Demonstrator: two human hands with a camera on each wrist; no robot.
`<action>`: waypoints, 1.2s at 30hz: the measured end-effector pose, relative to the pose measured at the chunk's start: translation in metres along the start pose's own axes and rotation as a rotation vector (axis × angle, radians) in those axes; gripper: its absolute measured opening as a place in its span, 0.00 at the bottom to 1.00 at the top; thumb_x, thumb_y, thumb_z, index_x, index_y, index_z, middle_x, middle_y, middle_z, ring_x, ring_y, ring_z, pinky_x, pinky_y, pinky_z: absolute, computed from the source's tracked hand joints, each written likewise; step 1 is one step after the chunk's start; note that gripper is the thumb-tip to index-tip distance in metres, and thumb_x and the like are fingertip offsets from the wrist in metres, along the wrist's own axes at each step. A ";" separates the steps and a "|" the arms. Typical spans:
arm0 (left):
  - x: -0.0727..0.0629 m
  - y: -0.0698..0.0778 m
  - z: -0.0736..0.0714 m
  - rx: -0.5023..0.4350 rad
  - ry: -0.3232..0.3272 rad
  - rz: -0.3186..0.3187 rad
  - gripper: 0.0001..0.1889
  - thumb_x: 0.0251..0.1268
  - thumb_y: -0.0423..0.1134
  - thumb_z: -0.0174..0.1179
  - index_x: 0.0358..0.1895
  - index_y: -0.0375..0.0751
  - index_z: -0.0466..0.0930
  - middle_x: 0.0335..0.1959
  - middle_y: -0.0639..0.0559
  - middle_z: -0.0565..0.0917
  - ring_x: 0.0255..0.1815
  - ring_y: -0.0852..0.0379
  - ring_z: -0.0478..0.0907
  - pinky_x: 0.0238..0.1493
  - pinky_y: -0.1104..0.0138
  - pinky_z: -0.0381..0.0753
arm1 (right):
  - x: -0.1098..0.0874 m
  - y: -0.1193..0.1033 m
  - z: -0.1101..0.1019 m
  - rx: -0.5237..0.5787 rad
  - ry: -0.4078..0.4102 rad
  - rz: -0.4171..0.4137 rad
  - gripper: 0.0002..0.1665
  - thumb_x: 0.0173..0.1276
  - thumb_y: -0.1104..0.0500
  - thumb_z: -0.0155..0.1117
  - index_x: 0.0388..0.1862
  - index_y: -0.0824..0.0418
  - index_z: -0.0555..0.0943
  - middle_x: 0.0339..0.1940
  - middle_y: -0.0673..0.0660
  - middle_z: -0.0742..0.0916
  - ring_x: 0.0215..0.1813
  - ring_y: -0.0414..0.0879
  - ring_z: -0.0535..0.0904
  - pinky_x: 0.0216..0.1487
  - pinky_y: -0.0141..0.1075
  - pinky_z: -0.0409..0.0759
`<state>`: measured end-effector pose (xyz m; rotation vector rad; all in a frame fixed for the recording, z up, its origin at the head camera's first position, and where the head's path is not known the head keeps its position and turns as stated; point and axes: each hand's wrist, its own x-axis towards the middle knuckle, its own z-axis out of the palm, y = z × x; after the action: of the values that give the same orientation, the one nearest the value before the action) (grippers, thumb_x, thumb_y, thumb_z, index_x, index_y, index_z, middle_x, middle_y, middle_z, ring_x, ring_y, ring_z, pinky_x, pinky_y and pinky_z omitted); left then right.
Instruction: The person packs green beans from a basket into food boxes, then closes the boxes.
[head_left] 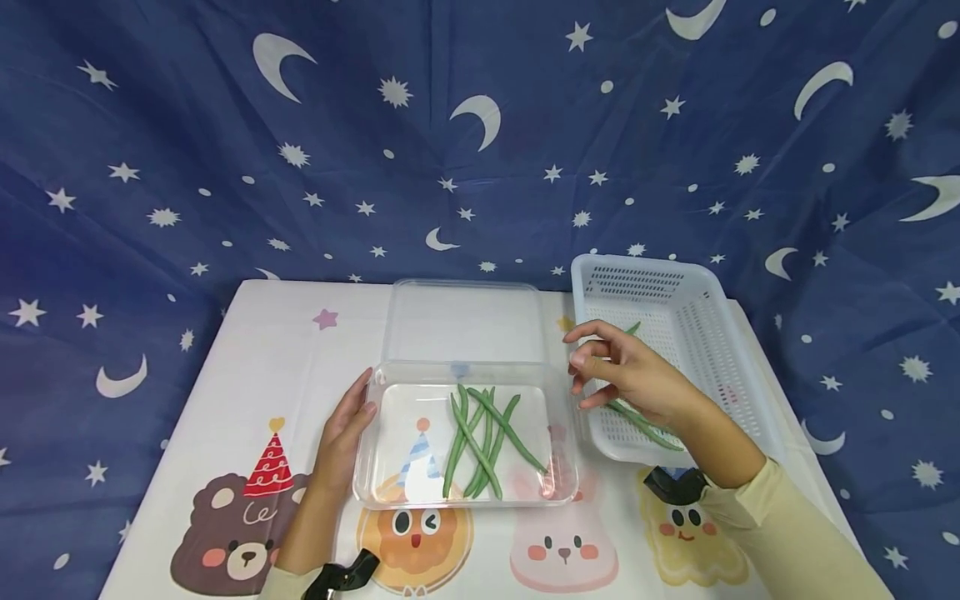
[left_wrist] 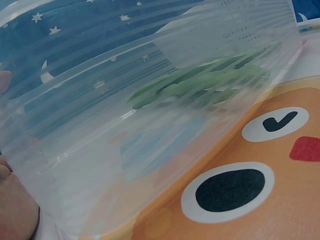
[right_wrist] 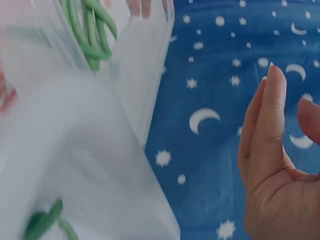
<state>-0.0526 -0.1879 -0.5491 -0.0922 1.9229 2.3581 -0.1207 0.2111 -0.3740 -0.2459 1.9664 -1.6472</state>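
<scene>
A clear plastic container [head_left: 401,492] sits on the table with several green beans [head_left: 487,442] lying crossed in its right half. My left hand [head_left: 347,433] rests against the container's left side, fingers and thumb along the wall near the rim. Over the left part of a white perforated basket [head_left: 708,333] hovers my right hand [head_left: 633,375], fingers loosely bent and nothing between them. Under it, more green beans [head_left: 645,427] lie in the basket, partly hidden by the hand. The right wrist view shows the right hand [right_wrist: 272,165] with fingers spread from the thumb.
A clear lid [head_left: 465,321] lies flat behind the container. The white tablecloth [head_left: 315,367] carries cartoon prints. A dark blue curtain [head_left: 480,208] with moons and stars hangs at the table's back edge. The basket stands at the right, close beside the container.
</scene>
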 end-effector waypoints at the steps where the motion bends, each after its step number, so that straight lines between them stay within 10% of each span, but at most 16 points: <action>1: 0.000 0.000 0.000 0.001 0.001 0.002 0.30 0.82 0.44 0.47 0.82 0.57 0.54 0.85 0.58 0.52 0.86 0.54 0.45 0.73 0.79 0.63 | 0.000 -0.001 -0.005 0.004 0.015 -0.004 0.23 0.78 0.57 0.61 0.67 0.58 0.67 0.41 0.56 0.83 0.39 0.47 0.87 0.41 0.48 0.91; 8: 0.000 0.001 -0.001 0.020 0.016 -0.005 0.30 0.81 0.44 0.47 0.82 0.59 0.55 0.84 0.58 0.54 0.86 0.52 0.48 0.75 0.72 0.64 | 0.006 0.002 -0.049 0.057 0.076 -0.044 0.16 0.79 0.60 0.57 0.63 0.55 0.70 0.42 0.52 0.87 0.42 0.45 0.89 0.45 0.42 0.90; 14: -0.001 0.000 -0.001 0.032 0.014 -0.016 0.30 0.81 0.45 0.47 0.82 0.59 0.55 0.85 0.59 0.53 0.86 0.53 0.47 0.72 0.77 0.63 | 0.014 0.015 -0.087 -0.066 0.094 0.078 0.23 0.76 0.61 0.63 0.65 0.61 0.68 0.42 0.50 0.88 0.45 0.47 0.88 0.50 0.42 0.89; 27: -0.003 0.002 -0.003 0.030 0.012 -0.024 0.30 0.82 0.45 0.47 0.82 0.57 0.53 0.85 0.58 0.52 0.86 0.54 0.45 0.75 0.77 0.60 | 0.045 0.061 -0.109 -0.288 -0.187 0.347 0.35 0.68 0.59 0.71 0.67 0.73 0.68 0.48 0.58 0.88 0.55 0.59 0.85 0.61 0.52 0.84; 36: -0.002 0.001 0.000 0.016 0.002 -0.015 0.30 0.82 0.46 0.47 0.82 0.57 0.53 0.85 0.58 0.52 0.86 0.53 0.45 0.75 0.74 0.61 | 0.053 0.085 -0.106 -0.367 -0.291 0.431 0.25 0.64 0.58 0.75 0.55 0.66 0.78 0.43 0.52 0.89 0.44 0.43 0.82 0.50 0.43 0.85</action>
<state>-0.0508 -0.1881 -0.5483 -0.1080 1.9345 2.3342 -0.2022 0.2953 -0.4613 -0.1700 1.9162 -0.9229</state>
